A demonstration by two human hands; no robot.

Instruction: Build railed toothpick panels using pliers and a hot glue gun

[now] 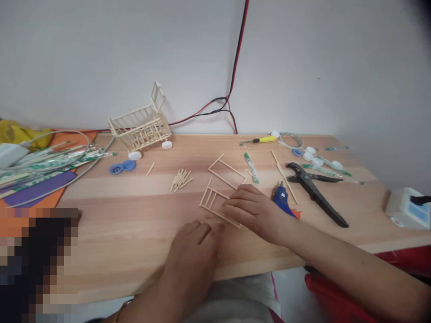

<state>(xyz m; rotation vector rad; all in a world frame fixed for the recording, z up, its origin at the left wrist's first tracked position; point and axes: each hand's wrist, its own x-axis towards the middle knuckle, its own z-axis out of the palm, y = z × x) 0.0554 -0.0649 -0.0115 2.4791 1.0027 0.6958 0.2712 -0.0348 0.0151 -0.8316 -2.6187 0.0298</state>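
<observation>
My right hand [254, 211] is over the right part of a small ladder-like frame of thin wooden sticks [219, 215], with its fingers bent and close together. What lies under those fingertips is hidden. My left hand [195, 246] rests on the table just in front of the frame, its fingers curled in, and I cannot see what they may hold. Behind the ladder-like frame lies a second stick frame [229, 178], without rungs. To the left is a small pile of short cut sticks [181, 179]. A blue glue gun [282, 197] lies beside my right wrist.
A stick-built cart [141, 130] with white cap wheels stands near the wall. Black pliers [316, 193], a long stick [288, 184] and a yellow-handled screwdriver [264, 140] lie to the right. Wrapped sticks [50, 163] pile up on the left; blue caps [121, 168] lie nearby.
</observation>
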